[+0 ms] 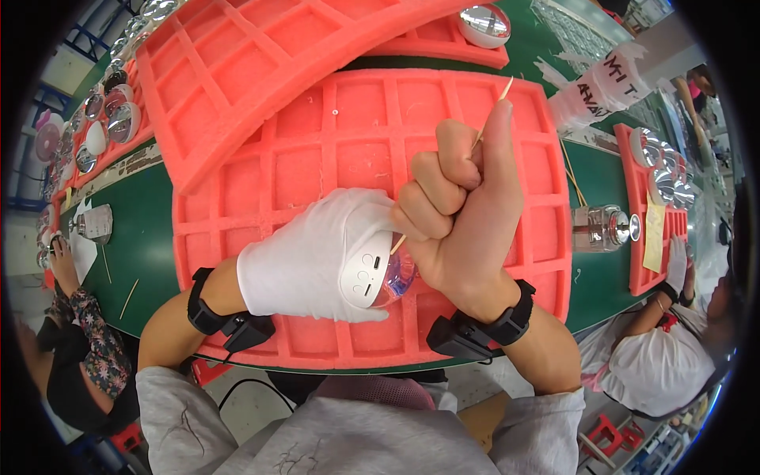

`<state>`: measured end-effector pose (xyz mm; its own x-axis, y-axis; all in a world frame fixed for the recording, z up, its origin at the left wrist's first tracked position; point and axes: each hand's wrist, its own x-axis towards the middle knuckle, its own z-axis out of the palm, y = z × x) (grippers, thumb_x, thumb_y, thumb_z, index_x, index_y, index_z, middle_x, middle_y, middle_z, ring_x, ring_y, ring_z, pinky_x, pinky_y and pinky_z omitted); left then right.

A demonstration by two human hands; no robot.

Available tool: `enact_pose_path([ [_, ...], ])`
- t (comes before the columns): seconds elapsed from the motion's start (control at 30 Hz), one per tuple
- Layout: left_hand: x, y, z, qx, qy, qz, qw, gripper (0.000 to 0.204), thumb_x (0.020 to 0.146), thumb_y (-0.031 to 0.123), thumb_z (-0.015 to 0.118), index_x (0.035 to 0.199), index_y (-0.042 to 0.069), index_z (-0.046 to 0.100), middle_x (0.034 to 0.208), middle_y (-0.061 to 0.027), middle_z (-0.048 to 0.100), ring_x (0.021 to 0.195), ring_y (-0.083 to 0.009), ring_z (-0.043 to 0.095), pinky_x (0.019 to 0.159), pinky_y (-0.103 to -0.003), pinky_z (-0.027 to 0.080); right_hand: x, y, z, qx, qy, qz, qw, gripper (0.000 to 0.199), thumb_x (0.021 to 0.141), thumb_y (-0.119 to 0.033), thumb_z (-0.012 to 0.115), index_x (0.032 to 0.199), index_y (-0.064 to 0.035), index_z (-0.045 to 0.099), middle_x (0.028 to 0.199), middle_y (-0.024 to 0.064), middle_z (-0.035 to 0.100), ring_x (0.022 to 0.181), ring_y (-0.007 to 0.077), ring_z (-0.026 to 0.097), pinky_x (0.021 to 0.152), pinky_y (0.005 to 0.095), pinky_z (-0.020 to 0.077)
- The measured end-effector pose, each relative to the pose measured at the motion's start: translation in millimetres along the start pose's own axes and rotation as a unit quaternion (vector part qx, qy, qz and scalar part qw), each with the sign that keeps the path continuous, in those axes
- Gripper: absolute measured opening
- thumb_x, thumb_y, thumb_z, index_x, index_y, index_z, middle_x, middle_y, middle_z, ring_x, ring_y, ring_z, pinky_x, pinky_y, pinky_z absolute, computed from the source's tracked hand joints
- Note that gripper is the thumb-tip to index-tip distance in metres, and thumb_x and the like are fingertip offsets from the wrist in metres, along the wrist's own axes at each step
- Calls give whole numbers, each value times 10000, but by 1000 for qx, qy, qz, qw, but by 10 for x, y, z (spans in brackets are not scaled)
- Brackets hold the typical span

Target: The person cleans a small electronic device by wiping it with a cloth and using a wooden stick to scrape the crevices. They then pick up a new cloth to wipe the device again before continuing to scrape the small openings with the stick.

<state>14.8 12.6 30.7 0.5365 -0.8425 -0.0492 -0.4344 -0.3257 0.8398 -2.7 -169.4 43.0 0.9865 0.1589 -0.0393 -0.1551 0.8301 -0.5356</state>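
Observation:
My left hand (305,253), in a white glove, is closed around a small rounded device (365,279). Its white side carries a slot and small round marks, and a shiny purple-blue dome shows beyond it. My right hand (467,202) is bare and closed in a fist around a thin wooden stick (504,90). The stick's pointed end rises past the thumb, while its lower end comes out under the fist close to the dome; whether it touches cannot be made out. Both hands are above a red foam tray (305,170) with square compartments.
Another foam tray (261,59) lies tilted over the far left of the first. A mirrored dome (484,26) sits at the back. Glass jars stand left (96,224) and right (599,228) on the green table (142,265). Trays of domes and co-workers flank both sides.

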Motion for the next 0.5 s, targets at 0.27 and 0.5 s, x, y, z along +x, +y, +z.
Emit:
enact_pose_path([
  [0.27,28,-66,36,30,33,53,998,644,666,268,874,1207,58,596,1162,-153,600,1084,-377,565,959,-460,465,8,8,-33,-23,-22,-1,999,608,1087,-634,256,676,-186,232,530,-78,148,405,69,81,389,281,74],
  [0.5,22,-129,40,52,53,94,993,642,663,276,881,1208,77,606,1193,-127,606,1149,-350,568,1076,-494,419,-99,23,37,-73,-108,-11,991,629,1072,-668,227,686,-172,249,536,-81,138,393,64,83,374,268,87],
])
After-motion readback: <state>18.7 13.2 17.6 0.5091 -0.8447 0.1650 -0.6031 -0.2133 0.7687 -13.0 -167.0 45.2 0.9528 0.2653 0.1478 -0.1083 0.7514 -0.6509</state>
